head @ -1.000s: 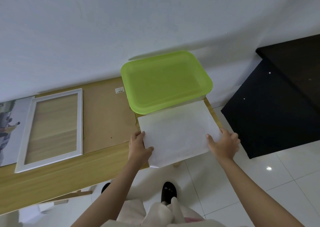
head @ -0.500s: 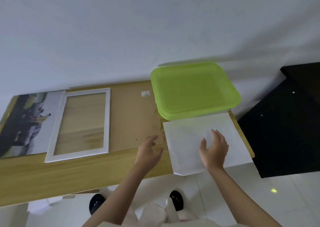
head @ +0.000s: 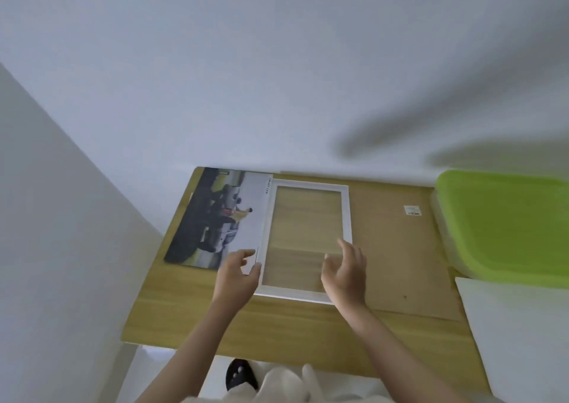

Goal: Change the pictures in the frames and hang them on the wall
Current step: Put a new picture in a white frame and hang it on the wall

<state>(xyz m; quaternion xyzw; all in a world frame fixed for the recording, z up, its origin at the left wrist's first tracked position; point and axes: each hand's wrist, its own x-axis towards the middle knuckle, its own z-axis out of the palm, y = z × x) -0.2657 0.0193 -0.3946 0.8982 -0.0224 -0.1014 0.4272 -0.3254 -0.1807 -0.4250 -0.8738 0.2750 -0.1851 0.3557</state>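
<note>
A white picture frame (head: 346, 211) lies flat on the wooden table (head: 277, 328), the wood showing through its middle. A printed picture of dark cars (head: 215, 221) lies to its left, its right edge tucked under the frame. A brown backing board (head: 397, 248) lies to the frame's right. My left hand (head: 237, 276) hovers over the frame's near left corner, fingers apart. My right hand (head: 346, 273) hovers over the frame's near right part, fingers spread. Neither hand holds anything.
A lime green plastic tray (head: 505, 227) sits at the right end of the table. A white sheet (head: 517, 335) lies in front of it and overhangs the table's near edge. White walls stand behind and to the left.
Both hands let go of the white sheet at the right and moved left to the white frame. My view swung left with them.
</note>
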